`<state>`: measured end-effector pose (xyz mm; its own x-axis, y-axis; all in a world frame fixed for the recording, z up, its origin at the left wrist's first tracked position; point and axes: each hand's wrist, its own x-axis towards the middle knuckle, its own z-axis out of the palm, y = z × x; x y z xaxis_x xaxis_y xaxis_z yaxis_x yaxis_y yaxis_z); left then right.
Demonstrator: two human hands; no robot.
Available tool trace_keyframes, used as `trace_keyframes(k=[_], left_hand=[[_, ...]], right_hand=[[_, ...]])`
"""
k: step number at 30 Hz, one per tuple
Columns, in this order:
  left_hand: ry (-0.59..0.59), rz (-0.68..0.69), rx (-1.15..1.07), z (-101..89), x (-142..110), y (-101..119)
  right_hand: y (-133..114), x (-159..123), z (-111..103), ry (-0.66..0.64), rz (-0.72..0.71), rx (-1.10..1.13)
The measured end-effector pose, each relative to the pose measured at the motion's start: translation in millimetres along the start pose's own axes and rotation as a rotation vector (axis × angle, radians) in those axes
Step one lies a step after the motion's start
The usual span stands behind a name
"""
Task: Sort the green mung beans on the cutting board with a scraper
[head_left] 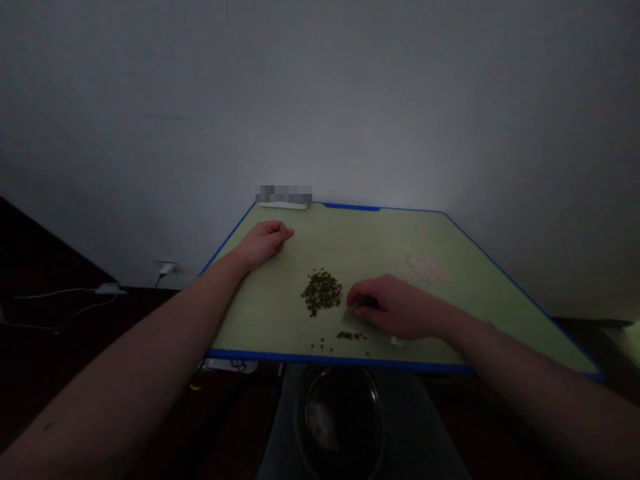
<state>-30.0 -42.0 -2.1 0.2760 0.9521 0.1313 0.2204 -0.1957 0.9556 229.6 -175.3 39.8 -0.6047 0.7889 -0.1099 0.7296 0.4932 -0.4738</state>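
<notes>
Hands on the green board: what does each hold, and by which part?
Left hand: nothing. Right hand: seemingly a small clear packet, by its edge under the fingers.

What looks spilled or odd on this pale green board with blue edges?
Loose dark green bits lie scattered near the front edge of the board, apart from the dark green heap, so they look spilled. A pale powdery patch on the right stands out.

The left hand (pixel 263 243) lies on the board (pixel 380 233) with its fingers curled. The right hand (pixel 395 307) bends down near the front edge, its fingers (pixel 360 292) pointing left.
</notes>
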Motion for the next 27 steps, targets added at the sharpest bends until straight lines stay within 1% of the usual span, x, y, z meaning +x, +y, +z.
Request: trace_keyframes(k=[4,12,17,20,22,25,27], left_hand=[[0.022,-0.005,0.040,1.8,-3.2,4.0],[0.038,0.001,0.064,2.8,-3.8,4.9],[0.041,0.008,0.054,2.6,-3.5,4.5],[0.024,0.006,0.036,2.6,-3.2,4.2],[0.021,0.000,0.041,2.3,-3.0,4.0],[0.027,0.001,0.070,1.4,-3.0,3.9],[0.026,0.000,0.075,0.8,-3.4,4.0]], right_hand=[[-9.2,0.2,2.8,0.003,-0.004,0.003],[-24.8,-11.4,14.7,0.050,0.095,0.035],[-32.0,-19.7,20.4,0.037,0.131,0.110],[-30.7,-22.7,18.2,0.000,0.092,0.151],[-29.5,-19.9,13.2,0.000,0.043,0.142],[-32.6,-4.3,4.7,0.056,-0.077,0.058],[-38.6,12.4,2.5,0.054,-0.192,-0.012]])
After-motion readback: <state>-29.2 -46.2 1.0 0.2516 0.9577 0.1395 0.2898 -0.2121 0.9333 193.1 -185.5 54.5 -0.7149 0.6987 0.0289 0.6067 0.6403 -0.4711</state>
